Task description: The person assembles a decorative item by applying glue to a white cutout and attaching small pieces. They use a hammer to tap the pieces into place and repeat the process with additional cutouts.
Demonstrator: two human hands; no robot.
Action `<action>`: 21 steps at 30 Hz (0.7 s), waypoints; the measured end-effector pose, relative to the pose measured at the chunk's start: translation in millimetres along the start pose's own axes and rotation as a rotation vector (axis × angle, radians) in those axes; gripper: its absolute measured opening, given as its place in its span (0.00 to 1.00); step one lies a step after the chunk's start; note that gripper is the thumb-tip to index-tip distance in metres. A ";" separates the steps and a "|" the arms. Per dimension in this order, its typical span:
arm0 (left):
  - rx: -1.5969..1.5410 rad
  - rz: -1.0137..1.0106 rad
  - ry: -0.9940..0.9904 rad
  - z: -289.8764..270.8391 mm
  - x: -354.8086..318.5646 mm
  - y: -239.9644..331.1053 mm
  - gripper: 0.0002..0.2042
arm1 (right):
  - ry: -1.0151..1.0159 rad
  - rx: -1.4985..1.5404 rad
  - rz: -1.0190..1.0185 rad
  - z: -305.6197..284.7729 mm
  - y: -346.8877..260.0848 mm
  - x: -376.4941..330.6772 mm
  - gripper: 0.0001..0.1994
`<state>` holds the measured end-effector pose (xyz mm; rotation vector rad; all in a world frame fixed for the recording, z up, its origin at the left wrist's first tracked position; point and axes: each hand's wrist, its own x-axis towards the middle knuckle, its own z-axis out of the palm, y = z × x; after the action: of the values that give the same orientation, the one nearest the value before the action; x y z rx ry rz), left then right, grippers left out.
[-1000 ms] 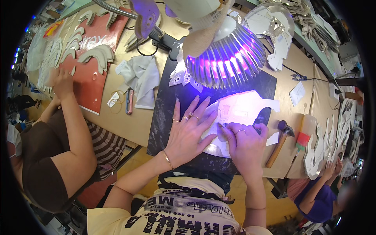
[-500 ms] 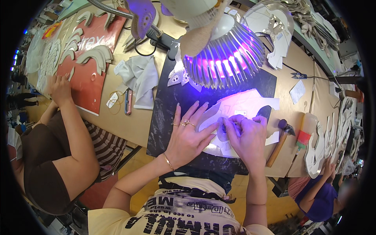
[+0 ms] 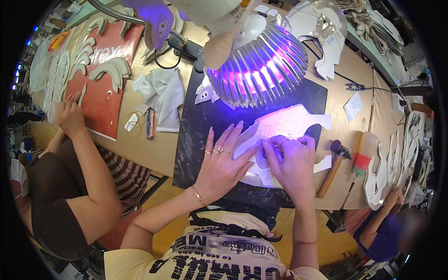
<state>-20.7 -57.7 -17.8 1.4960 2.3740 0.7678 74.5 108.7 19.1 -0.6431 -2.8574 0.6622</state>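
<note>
our left hand (image 3: 219,161) lies palm down with its fingers spread well apart, two of them ringed, and has hold of nothing; its forefinger and thumb reach onto a pale cut-out panel (image 3: 296,122), while the other fingers rest over a dark marbled slab (image 3: 193,144). our right hand (image 3: 296,161) is mostly closed, thumb and forefinger drawn together over a small grey piece (image 3: 261,159) on that panel; the fingers hide the contact, so we cannot tell whether the piece is pinched or only pressed.

the panel lies flat on the slab, in front of us and between and beyond our hands, with small rectangular outlines on its face and a curved notch near its right end. just above it hangs a finned lamp (image 3: 261,60), throwing violet and pink light over our fingers.

right of the slab we see a wooden-handled hammer (image 3: 331,172) and, just beside it, a translucent squeeze bottle (image 3: 366,154) with a red band, its nozzle toward us. farther off lie a white paper slip (image 3: 353,107) and small thread snips (image 3: 354,87).

to the left of the slab are a crumpled grey cloth (image 3: 168,95) and a pink-handled cutter (image 3: 150,123). beyond these, curved pale pads (image 3: 109,71) rest on a red sheet (image 3: 105,109), where a co-worker's hand (image 3: 71,116) reaches its near edge.
</note>
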 end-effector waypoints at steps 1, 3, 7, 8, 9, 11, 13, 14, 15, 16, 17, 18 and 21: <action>0.014 0.005 -0.004 -0.5 0.0 -0.2 0.21 | -0.011 0.003 0.006 0.0 -0.1 0.1 0.09; 0.042 0.015 -0.012 -2.0 0.5 0.0 0.22 | 0.001 -0.011 -0.007 0.3 -1.0 0.5 0.09; 0.077 -0.009 -0.066 -6.5 2.2 3.1 0.23 | -0.061 -0.031 0.057 -1.6 -2.6 -0.5 0.10; 0.084 -0.013 -0.064 -7.5 2.7 4.4 0.23 | -0.045 -0.016 0.068 -2.9 -2.7 -1.7 0.10; 0.093 -0.016 -0.063 -8.7 3.3 5.6 0.23 | -0.044 0.007 0.093 -4.8 -2.7 -3.5 0.10; 0.136 -0.012 -0.051 -11.1 4.5 7.8 0.23 | -0.004 0.009 0.131 -7.4 -2.6 -6.7 0.10; 0.161 -0.011 -0.060 -13.3 5.8 10.1 0.22 | 0.050 -0.041 0.182 -9.3 -1.5 -9.2 0.11; 0.166 -0.011 -0.074 -13.9 6.8 10.9 0.22 | 0.062 -0.023 0.149 -9.7 -0.6 -9.8 0.10; 0.168 -0.009 -0.087 -14.4 8.0 11.4 0.22 | 0.053 -0.010 0.135 -9.7 0.6 -9.7 0.10; 0.165 -0.005 -0.090 -14.6 9.4 11.4 0.23 | 0.035 0.005 0.133 -9.6 1.9 -9.2 0.10; 0.159 0.001 -0.092 -14.7 10.8 11.0 0.23 | 0.037 0.000 0.129 -9.0 3.2 -8.2 0.10; 0.154 0.005 -0.095 -14.6 12.0 10.4 0.24 | 0.027 -0.002 0.138 -8.3 4.6 -7.0 0.10; 0.084 0.019 -0.098 -10.7 15.1 8.8 0.26 | -0.034 0.020 0.171 -7.3 8.4 -4.8 0.09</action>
<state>-25.7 -44.6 -2.9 1.5538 2.3495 0.5911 83.6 116.2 21.7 -0.8896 -2.8450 0.7310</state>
